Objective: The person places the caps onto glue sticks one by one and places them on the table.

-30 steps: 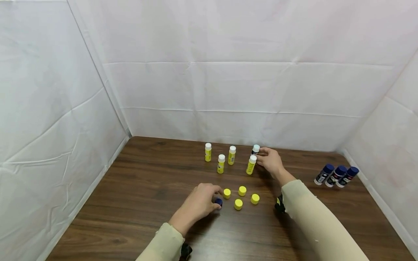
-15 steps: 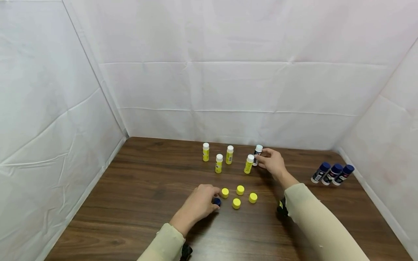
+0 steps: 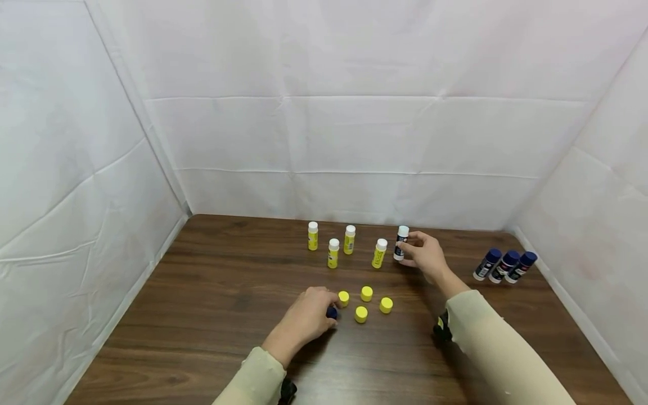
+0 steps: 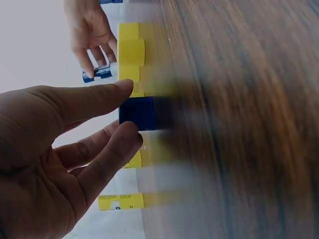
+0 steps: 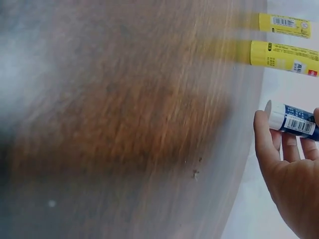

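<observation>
My left hand (image 3: 307,316) is low over the table, thumb and fingertip pinching a dark blue cap (image 4: 138,113). The cap lies at the left end of a group of several yellow caps (image 3: 361,314). Farther back, my right hand (image 3: 427,257) holds a dark blue glue stick (image 3: 400,244) upright, its white top uncovered. In the right wrist view, the white base of this glue stick (image 5: 277,115) shows beside a fingertip. Several uncapped yellow glue sticks (image 3: 378,254) with white tops stand to its left.
Three dark blue capped glue sticks (image 3: 501,266) stand close together at the right of the brown wooden table (image 3: 233,304). White sheeting (image 3: 354,135) hangs behind the table and along both sides.
My right hand has brought the blue glue stick out from behind the nearest yellow one, rightward and nearer. My left hand stays at the blue cap. The head view has shifted slightly.
</observation>
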